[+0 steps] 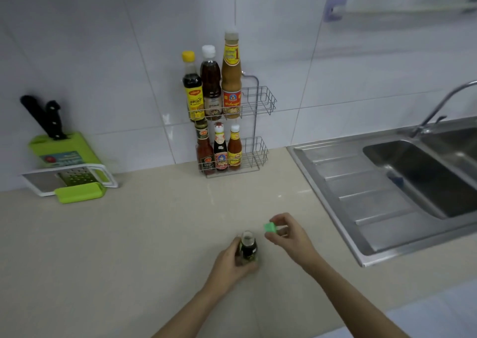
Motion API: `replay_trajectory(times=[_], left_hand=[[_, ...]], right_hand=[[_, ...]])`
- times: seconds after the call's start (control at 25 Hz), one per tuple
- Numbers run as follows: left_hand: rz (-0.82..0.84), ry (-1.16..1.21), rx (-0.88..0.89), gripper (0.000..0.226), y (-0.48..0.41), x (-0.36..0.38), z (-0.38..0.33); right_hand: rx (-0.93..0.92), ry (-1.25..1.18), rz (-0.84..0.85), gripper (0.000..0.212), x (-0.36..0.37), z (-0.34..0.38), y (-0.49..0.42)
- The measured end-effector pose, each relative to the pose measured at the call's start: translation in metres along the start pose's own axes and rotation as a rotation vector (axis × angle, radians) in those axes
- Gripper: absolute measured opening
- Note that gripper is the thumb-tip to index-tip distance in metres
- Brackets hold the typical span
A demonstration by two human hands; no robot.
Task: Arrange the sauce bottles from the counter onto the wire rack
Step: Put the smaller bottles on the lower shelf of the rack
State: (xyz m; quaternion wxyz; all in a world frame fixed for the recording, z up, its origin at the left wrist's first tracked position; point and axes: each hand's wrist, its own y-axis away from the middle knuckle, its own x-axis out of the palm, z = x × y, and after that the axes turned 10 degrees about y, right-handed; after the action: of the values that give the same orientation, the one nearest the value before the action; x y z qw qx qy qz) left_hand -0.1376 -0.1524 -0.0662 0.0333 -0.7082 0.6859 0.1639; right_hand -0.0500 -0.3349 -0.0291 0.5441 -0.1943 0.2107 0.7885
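On the beige table (129, 247), near its front edge, stands a small dark bottle (248, 247) with its neck uncapped. The left hand (232, 261) wraps around its lower body, grip closed on the bottle and holding it upright. Just to the right, apart from the bottle, the right hand (286, 237) pinches a green cap (270, 227) between thumb and fingers, grip narrow around the cap. The label on the small bottle is too blurred to read.

Against the tiled wall at the back stands a two-tier wire rack (258, 105). Its upper basket holds three tall bottles side by side at the left: a yellow-capped dark sauce (193, 87) with a yellow label bearing Thai script under a red logo, a white-capped brown sauce (211, 84), and a tall tan sauce (231, 77) with a large "1" on its neck label. The lower basket holds three shorter bottles, also at the left: a red sauce (204, 148) with a dark cap, a dark bottle (220, 149) with a red-and-gold label, and an orange-red sauce (234, 148) with a yellow label. The right part of each basket is bare wire.

At the left a green knife block (62, 149) with black handles stands by the wall, a grater (74, 180) leaning in front of it. A steel sink (413, 182) lies at the right.
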Motion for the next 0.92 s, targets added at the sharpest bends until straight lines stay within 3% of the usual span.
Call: replay_trajectory(times=[0.12, 0.28, 0.52, 0.64, 0.76, 0.92], left_hand=[[-0.088, -0.075, -0.004, 0.041, -0.003, -0.008, -0.021], [-0.099, -0.19, 0.037, 0.039, -0.01, -0.025, -0.054], [-0.158, -0.121, 0.077, 0.044, -0.012, -0.04, -0.076], [-0.18, -0.136, 0.082, 0.045, -0.011, -0.045, -0.082], [-0.194, -0.15, 0.078, 0.046, -0.011, -0.045, -0.087], [-0.188, -0.161, 0.08, 0.045, -0.009, -0.044, -0.088]], right_hand=[[-0.167, -0.18, 0.071, 0.031, -0.011, 0.045, -0.007], [-0.357, 0.118, 0.184, 0.036, -0.026, 0.086, -0.018], [-0.387, -0.039, 0.206, 0.038, -0.029, 0.099, -0.023], [-0.393, -0.078, 0.129, 0.037, -0.02, 0.102, -0.022], [-0.364, 0.033, -0.039, 0.028, -0.014, 0.108, -0.023], [-0.336, 0.1, -0.131, 0.036, -0.011, 0.108, -0.022]])
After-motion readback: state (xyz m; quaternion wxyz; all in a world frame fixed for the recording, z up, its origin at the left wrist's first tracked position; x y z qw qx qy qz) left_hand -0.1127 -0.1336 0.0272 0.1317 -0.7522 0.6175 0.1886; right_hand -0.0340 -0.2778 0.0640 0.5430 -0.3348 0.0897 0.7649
